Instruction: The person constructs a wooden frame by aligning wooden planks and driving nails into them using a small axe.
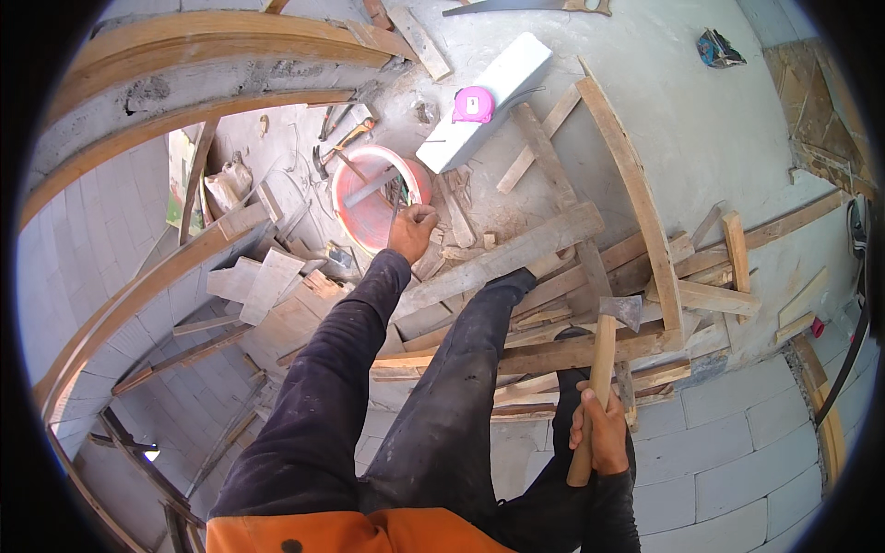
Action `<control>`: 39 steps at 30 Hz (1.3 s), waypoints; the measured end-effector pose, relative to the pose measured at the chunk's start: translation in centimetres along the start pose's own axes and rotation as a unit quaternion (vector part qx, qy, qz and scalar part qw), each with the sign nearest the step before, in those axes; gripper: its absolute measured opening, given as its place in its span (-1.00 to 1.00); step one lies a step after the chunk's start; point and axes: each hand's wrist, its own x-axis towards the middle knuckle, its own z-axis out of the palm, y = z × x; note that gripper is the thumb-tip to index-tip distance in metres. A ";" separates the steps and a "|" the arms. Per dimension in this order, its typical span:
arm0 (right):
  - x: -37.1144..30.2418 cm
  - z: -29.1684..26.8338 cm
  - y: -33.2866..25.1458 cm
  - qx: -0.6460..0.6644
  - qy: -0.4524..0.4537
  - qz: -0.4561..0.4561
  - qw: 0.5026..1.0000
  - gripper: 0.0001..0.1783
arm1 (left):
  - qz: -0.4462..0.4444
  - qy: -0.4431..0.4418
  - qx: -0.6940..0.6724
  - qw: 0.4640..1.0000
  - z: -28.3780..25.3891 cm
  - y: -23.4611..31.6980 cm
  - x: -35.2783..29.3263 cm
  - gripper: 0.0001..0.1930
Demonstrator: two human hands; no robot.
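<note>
My right hand (606, 431) is wrapped round the wooden handle of a hatchet (604, 355), its metal head pointing away from me over the wooden pieces. Reaching forward, my left hand (413, 231) is closed in a pinch beside the rim of a pink bucket (358, 230). Whatever those fingers hold, if anything, is too small to make out. Inside the bucket lie a flat strip and some thin items. A claw hammer (350, 135) rests just behind it. Nearby, a magenta tape measure (473, 104) sits on a white block (516, 74).
A long plank (498, 258) crosses in front of my leg, over a heap of timber offcuts. A joined wooden frame (636, 184) stands to the right. A hand saw (525, 7) lies at the far edge. Curved-looking beams (212, 37) run along the left.
</note>
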 end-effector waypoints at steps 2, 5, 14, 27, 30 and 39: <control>0.5 0.2 -0.6 -0.034 -0.001 0.007 0.999 -0.63 | 0.050 0.081 0.033 0.995 -2.7 -1.7 4.7 -0.70; 1.3 0.5 -1.6 -0.059 0.019 0.018 0.998 -0.65 | 0.092 0.102 0.100 0.985 -4.0 1.8 10.0 -0.68; 2.5 0.1 -2.5 -0.080 0.047 0.068 0.993 -0.66 | 0.093 0.118 0.195 0.969 -5.8 -0.9 19.0 -0.69; 5.6 1.1 -1.9 -0.090 0.041 0.198 0.975 -0.55 | 0.095 0.025 0.423 0.901 -2.6 -4.1 31.5 -0.67; 6.4 0.6 -2.5 -0.058 0.024 0.212 0.975 -0.54 | 0.065 -0.010 0.470 0.880 -2.5 -3.4 32.3 -0.67; 7.1 0.7 -3.1 -0.011 0.046 0.240 0.970 -0.50 | 0.044 -0.008 0.422 0.906 0.2 -4.8 35.6 -0.63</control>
